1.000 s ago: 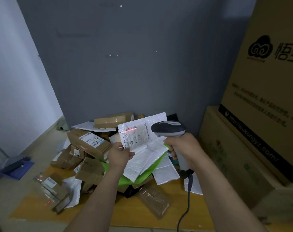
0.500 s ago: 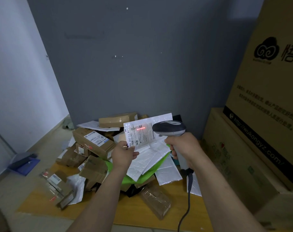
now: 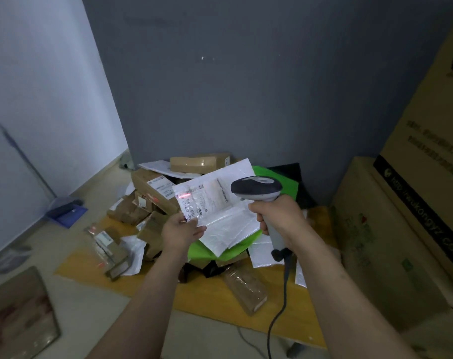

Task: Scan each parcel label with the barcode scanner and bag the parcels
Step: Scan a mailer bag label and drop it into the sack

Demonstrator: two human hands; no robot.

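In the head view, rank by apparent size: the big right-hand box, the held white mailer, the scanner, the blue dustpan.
big box
white mailer
scanner and blue dustpan: too alike to rank, the scanner being nearer

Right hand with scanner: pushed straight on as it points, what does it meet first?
Likely the white mailer that the left hand pinches: the barcode scanner in the right hand aims at it, its red line on the label. Gap unclear.

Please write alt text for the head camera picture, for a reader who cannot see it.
A left hand holds up a white parcel while the right hand aims a scanner at its label, where a red line glows. Behind lies a pile of parcels on a yellow mat by a grey wall.
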